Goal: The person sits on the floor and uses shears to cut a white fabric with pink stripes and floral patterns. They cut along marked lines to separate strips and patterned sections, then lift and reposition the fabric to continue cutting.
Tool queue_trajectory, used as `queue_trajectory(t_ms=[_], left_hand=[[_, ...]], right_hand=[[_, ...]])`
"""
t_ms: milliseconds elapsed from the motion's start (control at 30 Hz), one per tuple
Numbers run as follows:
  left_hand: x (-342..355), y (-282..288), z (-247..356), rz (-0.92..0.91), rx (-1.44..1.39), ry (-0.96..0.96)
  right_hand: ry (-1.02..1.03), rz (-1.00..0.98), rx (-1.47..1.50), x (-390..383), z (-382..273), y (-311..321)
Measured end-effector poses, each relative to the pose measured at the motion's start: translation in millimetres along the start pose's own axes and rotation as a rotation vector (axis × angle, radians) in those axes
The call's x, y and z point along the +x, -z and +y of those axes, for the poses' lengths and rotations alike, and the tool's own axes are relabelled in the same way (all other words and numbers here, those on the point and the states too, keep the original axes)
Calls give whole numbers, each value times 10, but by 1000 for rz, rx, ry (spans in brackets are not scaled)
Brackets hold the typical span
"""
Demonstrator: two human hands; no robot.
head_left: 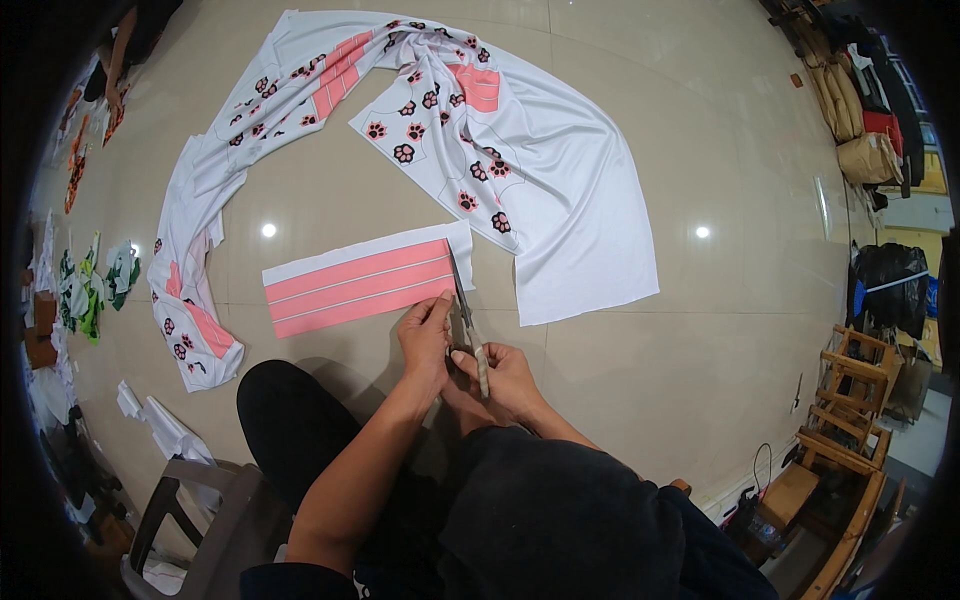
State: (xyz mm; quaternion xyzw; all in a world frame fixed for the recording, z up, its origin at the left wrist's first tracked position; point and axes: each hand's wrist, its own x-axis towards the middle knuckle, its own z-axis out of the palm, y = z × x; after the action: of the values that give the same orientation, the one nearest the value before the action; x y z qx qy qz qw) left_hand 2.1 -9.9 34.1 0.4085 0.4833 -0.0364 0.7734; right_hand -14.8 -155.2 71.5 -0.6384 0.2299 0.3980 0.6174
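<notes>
A rectangle of white fabric with a pink, white-striped panel (355,285) lies angled before me. My left hand (428,335) pinches its lower right corner. My right hand (495,375) grips long scissors (478,360) with cloth-wrapped handles, their blades along the panel's right end; whether the blades are parted is unclear. A large white cloth (585,235) with paw prints and pink patches is bunched beyond, and a long printed length (197,325) of it curves down the left side. My knee and a bare foot are below my hands.
A person's arm (115,90) reaches down at the upper left. Green scraps (85,300) and white offcuts (175,435) lie left. A plastic chair (210,480) is at lower left. Bags (870,160), wooden frames (845,400) and a cardboard box (785,490) line the right side of the tiled floor (710,380).
</notes>
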Motion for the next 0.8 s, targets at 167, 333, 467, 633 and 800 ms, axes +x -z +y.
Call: queue_trajectory(t_ms=[167, 333, 467, 633, 800], left_hand=[[-6, -13, 5, 8, -3, 0], [4, 16, -8, -13, -13, -5], [10, 36, -20, -17, -16, -28], [-14, 23, -15, -12, -8, -39], [-35, 39, 11, -34, -15, -20]], right_hand=[[-4, -12, 18, -25, -20, -11], [24, -1, -13, 19, -1, 7], [42, -1, -44, 51, -47, -8], [50, -5, -45, 75, -29, 0], [25, 0, -23, 18, -49, -16]])
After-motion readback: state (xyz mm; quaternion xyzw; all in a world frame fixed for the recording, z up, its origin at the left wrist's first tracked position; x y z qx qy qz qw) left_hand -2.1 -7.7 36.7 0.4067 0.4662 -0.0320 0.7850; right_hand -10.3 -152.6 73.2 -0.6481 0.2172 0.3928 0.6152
